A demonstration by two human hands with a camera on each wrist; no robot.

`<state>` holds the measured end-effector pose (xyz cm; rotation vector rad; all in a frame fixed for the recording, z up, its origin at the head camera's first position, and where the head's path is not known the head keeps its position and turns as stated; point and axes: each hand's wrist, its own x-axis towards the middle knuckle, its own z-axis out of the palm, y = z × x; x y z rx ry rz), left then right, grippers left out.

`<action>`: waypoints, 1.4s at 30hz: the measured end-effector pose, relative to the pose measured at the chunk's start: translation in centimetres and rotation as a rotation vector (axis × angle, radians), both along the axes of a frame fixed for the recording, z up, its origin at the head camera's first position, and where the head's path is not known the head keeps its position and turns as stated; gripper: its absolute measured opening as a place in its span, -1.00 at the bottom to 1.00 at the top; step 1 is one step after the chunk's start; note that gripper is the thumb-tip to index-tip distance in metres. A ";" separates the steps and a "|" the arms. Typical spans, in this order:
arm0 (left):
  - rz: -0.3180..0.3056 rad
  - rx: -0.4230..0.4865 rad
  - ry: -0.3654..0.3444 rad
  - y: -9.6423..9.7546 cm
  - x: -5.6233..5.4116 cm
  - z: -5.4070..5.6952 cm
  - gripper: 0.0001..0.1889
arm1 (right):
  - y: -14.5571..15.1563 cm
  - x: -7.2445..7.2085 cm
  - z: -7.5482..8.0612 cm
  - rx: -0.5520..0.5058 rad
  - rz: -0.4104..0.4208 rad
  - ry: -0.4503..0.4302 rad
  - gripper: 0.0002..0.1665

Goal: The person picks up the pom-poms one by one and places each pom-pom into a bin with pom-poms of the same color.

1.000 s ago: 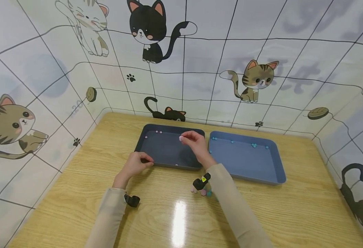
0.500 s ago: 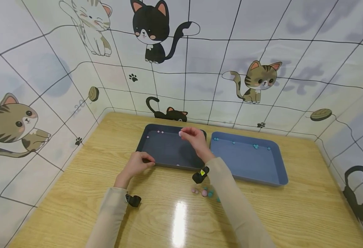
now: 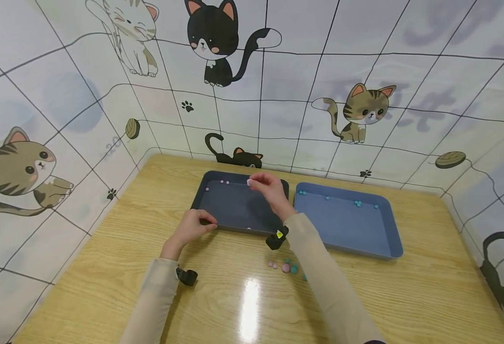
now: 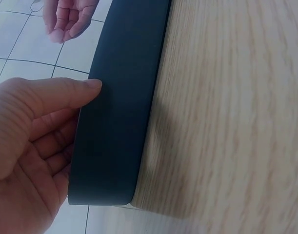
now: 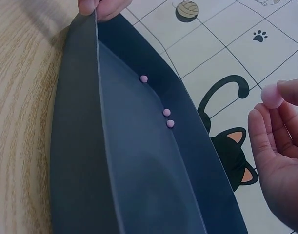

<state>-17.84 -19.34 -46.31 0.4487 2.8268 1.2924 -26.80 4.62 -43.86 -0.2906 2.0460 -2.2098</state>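
My right hand (image 3: pixel 272 192) pinches a pink ball (image 5: pixel 271 96) between thumb and fingers, above the dark grey tray (image 3: pixel 239 205). At that tray's near left corner, my left hand (image 3: pixel 190 226) grips the rim, its thumb (image 4: pixel 85 91) on the top edge of the wall and the other fingers curled on the inner side. Several small pink balls lie inside; the right wrist view shows a pair of them (image 5: pixel 167 112) and a single one (image 5: pixel 144 79) along the far wall.
A blue tray (image 3: pixel 342 222) with several teal balls (image 3: pixel 358 203) stands right of the dark one. On the wooden table (image 3: pixel 217 306) in front, loose pink balls (image 3: pixel 285 268) and teal balls (image 3: pixel 294 270) lie near my right forearm. A cat-patterned backdrop (image 3: pixel 294 62) rises behind.
My right hand has moved a little toward the back of the dark tray with the pink ball. The left hand keeps its grip on the rim. The head view has shifted slightly.
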 end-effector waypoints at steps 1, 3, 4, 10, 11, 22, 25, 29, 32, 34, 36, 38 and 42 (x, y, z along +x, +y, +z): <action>0.002 0.000 -0.002 0.0 0.0 0.0 -0.92 | 0.0 0.0 0.0 -0.002 -0.001 -0.004 -0.75; 0.005 0.002 -0.005 0.0 0.0 0.0 -0.93 | 0.0 0.0 0.0 -0.010 -0.006 -0.012 -0.73; 0.004 0.002 -0.004 0.0 0.0 -0.1 -0.93 | -0.1 0.0 0.1 -0.010 -0.010 -0.016 -0.72; -0.007 0.006 -0.003 -0.1 -0.1 -0.1 -0.91 | -0.2 0.0 0.3 -0.009 -0.032 -0.036 -0.71; -0.006 0.007 -0.003 -0.1 -0.1 -0.1 -0.91 | -0.2 0.0 0.3 -0.007 -0.034 -0.037 -0.71; -0.004 0.001 0.019 0.0 -0.2 -0.2 -0.96 | 0.3 0.4 1.2 -0.055 -0.043 -0.026 -0.73; -0.005 -0.001 0.024 0.0 -0.1 -0.2 -0.96 | 0.6 0.6 1.5 -0.060 -0.037 0.008 -0.71; -0.002 -0.008 0.021 0.0 -0.1 -0.2 -0.96 | 1.2 0.9 1.6 -0.080 -0.025 0.050 -0.73; 0.000 -0.010 0.014 0.0 -0.1 -0.2 -0.95 | 1.6 1.2 1.6 -0.091 -0.015 0.062 -0.75; 0.001 -0.008 0.011 0.0 -0.1 -0.2 -0.94 | 1.8 1.5 1.8 -0.087 -0.010 0.069 -0.73; 0.000 -0.009 0.011 -0.1 0.0 -0.2 -0.94 | 2.0 1.9 1.9 -0.075 -0.002 0.077 -0.73; -0.002 -0.013 0.016 -0.1 0.0 -0.2 -0.95 | 2.2 2.3 2.0 -0.064 0.005 0.085 -0.77; -0.005 -0.017 0.021 -0.1 0.0 -0.1 -0.93 | 2.7 3.0 2.2 -0.050 0.014 0.091 -0.86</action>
